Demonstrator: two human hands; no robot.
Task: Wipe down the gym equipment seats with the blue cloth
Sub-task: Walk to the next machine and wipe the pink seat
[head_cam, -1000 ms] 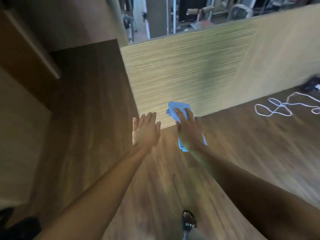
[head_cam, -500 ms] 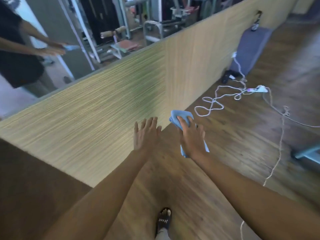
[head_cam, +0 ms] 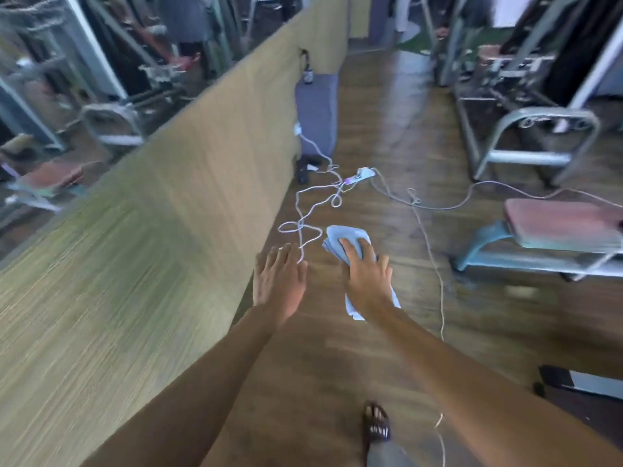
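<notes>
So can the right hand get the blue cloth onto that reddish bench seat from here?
Probably not yet. The right hand holds the blue cloth out over bare floor, and the bench seat sits well off to the right, though nothing blocks the way.

Soft blue cloth [head_cam: 347,239], glossy wood-plank floor [head_cam: 387,129], painted metal bench frame [head_cam: 485,237]
</notes>
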